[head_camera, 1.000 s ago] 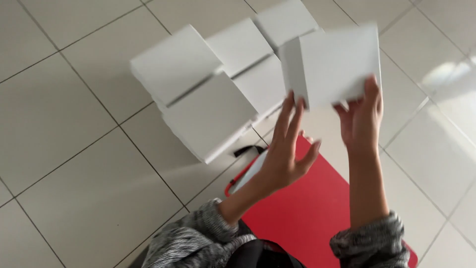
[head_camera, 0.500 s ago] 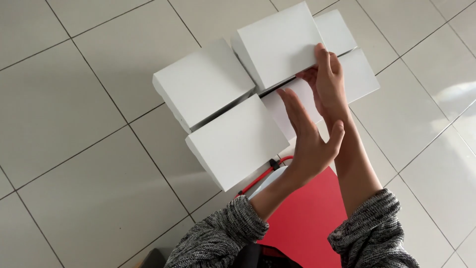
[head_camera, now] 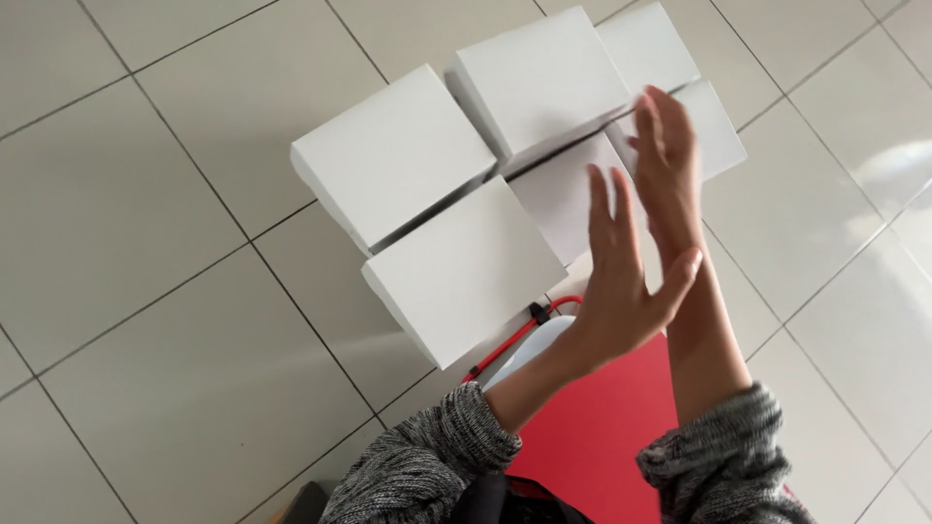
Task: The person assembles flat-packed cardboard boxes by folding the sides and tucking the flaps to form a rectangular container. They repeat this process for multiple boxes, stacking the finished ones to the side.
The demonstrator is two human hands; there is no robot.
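Both hands (head_camera: pixel 641 243) raised (seemingly empty)

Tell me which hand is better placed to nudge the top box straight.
Right, probably. The right hand is raised beside the top box's right edge, fingertips near it. The left hand sits lower, nearer the person, over the lower boxes, farther from that box.

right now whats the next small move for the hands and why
Probably nudge the top white box square with its neighbours: it sits slightly askew over a dark gap, and both the left hand and right hand are open beside it, holding nothing.
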